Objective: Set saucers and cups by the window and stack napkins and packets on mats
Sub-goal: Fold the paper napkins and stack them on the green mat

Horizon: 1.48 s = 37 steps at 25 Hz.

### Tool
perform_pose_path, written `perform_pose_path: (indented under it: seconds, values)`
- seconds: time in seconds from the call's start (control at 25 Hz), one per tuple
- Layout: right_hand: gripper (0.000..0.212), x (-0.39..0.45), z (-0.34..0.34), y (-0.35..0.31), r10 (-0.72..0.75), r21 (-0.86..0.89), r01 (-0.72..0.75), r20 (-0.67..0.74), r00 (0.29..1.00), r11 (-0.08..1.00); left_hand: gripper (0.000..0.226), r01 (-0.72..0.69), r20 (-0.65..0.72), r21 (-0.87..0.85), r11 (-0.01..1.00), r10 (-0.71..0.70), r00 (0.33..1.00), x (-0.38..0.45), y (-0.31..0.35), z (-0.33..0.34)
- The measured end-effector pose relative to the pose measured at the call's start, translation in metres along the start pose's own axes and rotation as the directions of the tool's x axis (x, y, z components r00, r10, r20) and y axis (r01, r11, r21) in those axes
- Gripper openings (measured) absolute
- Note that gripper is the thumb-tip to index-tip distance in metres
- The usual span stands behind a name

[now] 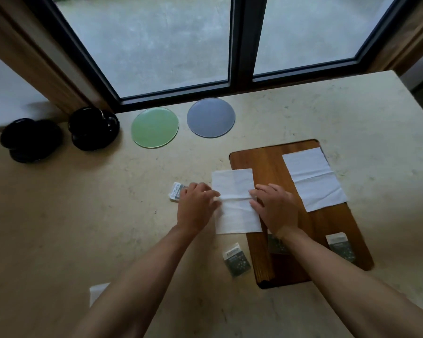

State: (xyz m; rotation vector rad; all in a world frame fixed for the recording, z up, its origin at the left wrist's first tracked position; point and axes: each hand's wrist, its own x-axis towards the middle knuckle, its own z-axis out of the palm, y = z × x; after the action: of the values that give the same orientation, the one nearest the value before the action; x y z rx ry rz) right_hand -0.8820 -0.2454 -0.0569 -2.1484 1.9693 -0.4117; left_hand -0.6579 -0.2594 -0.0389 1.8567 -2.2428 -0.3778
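dim daylight from window (156, 45) | soft shadows | wide-angle edge bending

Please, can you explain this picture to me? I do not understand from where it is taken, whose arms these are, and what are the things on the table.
There is no machine here. A person wears a camera on the head, so you look down at their own two bare arms.

The left hand and right hand both rest on a white napkin, at its middle crease. The fingers look fairly straight, pressing more than gripping.

The napkin lies partly on the cream table and partly on a wooden board. A second napkin lies on the board.

Small packets: one by the left hand, one on the table, two on the board.

By the window are a green round mat, a grey round mat, and two groups of black dishes, probably cups and saucers.
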Motion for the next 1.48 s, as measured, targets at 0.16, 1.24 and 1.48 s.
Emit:
perform_pose_path:
  seconds: [0.16,1.24,1.48]
  values:
    - [0.016,0.002,0.003,0.001,-0.036,-0.003,0.036,-0.05,0.998,0.999,0.016,-0.019,0.018,0.033,0.999,0.018,1.0,0.004,-0.003,0.008]
    - [0.012,-0.036,-0.075,-0.043,0.15,0.772,-0.401,0.379,0.913,0.494,0.012,0.432,0.352,-0.819,0.378,-0.265,0.898,-0.047,0.044,-0.069]
    - [0.04,-0.08,-0.062,-0.067,0.076,0.685,-0.729,0.726,0.683,0.006,0.013,0.546,0.443,-0.803,0.239,-0.372,0.815,-0.085,0.038,-0.078]
